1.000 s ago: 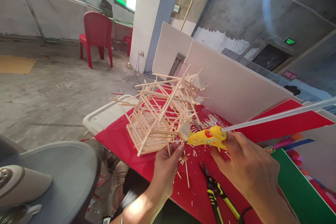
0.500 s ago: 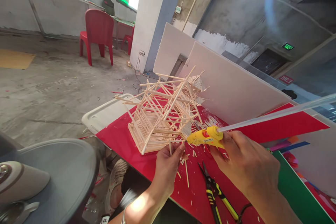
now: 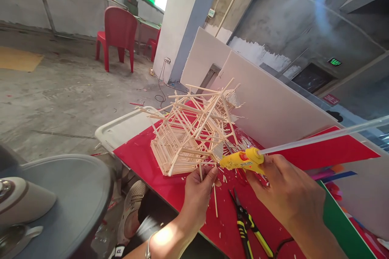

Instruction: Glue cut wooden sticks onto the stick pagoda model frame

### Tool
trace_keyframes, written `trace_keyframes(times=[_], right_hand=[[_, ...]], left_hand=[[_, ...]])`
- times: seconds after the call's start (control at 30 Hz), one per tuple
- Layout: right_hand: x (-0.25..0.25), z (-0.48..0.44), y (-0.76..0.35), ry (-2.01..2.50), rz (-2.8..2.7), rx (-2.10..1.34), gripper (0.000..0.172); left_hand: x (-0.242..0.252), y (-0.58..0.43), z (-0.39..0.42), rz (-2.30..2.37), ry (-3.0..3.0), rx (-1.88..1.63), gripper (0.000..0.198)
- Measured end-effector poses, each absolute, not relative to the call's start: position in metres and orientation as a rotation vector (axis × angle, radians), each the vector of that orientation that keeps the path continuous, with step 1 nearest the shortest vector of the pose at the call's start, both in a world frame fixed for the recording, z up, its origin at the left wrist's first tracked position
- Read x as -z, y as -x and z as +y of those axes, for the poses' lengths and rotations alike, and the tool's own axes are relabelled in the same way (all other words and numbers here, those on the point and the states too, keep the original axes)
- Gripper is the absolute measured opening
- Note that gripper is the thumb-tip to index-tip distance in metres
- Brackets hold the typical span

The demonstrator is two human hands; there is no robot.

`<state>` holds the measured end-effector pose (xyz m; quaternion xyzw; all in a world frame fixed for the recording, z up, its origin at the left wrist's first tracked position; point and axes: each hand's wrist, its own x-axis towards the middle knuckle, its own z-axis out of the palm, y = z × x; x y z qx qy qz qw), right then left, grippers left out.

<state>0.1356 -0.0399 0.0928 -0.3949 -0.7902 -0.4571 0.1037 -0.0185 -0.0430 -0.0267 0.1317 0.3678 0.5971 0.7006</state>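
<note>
A model building made of thin wooden sticks (image 3: pixel 185 137) stands on the red tabletop (image 3: pixel 136 143). My left hand (image 3: pixel 199 188) is closed at its near right corner, pinching a short wooden stick (image 3: pixel 201 172) between thumb and fingers. My right hand (image 3: pixel 288 194) grips a yellow hot glue gun (image 3: pixel 243 159), with a long clear glue stick (image 3: pixel 322 135) jutting from its back. The gun's nozzle points left, close to my left fingertips; whether it touches the sticks I cannot tell. Black and yellow pruning shears (image 3: pixel 247 222) lie partly spread below the gun.
Loose sticks and offcuts are scattered over the red surface. White boards (image 3: pixel 258 97) lean behind the model. At the left stands a round grey table (image 3: pixel 79 194) with a white kettle (image 3: pixel 27 200) and a glass cup (image 3: pixel 15 238). A red chair (image 3: pixel 120 32) is farther back.
The camera view has shifted slightly, so the scene sits a little farther right. Both hands keep their holds, with the glue gun still close to the left fingertips.
</note>
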Motion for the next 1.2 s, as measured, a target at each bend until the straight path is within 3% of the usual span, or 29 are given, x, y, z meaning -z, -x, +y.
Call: trace_keyframes(times=[0.6, 0.9, 1.2], right_hand=[[-0.094, -0.042, -0.143, 1.095, -2.384, 1.356, 0.031], [-0.095, -0.042, -0.138, 1.059, -2.356, 1.414, 0.018], [-0.104, -0.043, -0.128, 1.019, -2.350, 1.504, 0.022]], left_hand=[[0.031, 0.009, -0.048, 0.778, -0.239, -1.396, 0.035], [0.030, 0.008, -0.048, 0.758, -0.242, -1.405, 0.032], [0.033, 0.006, -0.046, 0.737, -0.264, -1.409, 0.032]])
